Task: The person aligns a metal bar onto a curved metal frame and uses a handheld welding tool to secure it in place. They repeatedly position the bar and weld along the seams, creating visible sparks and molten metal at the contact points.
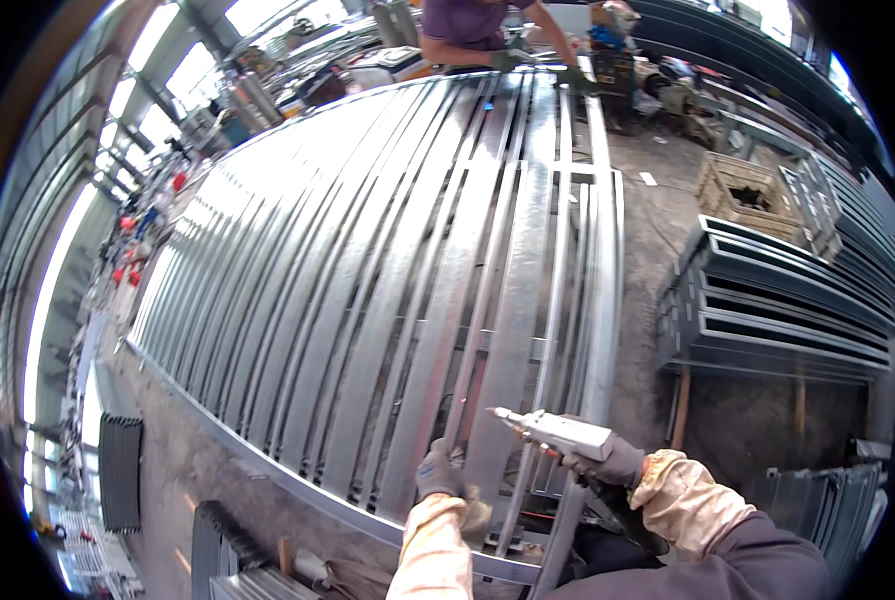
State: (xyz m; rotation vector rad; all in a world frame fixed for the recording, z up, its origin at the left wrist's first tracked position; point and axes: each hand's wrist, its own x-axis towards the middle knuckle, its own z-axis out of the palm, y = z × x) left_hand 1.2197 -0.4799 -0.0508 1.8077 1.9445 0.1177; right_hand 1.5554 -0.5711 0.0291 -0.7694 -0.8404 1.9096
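While the right hand (615, 463) grips the white tool (569, 436) at lower centre, its nozzle (502, 413) points left over an upward-running slat (514, 330). I cannot tell what the nearer left hand (439, 472) holds.

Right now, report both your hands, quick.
Left hand: gloved, fingers curled at the metal slats; whether it grips one can't be told.
Right hand: closed, holding the white handheld tool.

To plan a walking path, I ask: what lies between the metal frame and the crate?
The head view shows floor between the frame and the crate, with a small white scrap on it.
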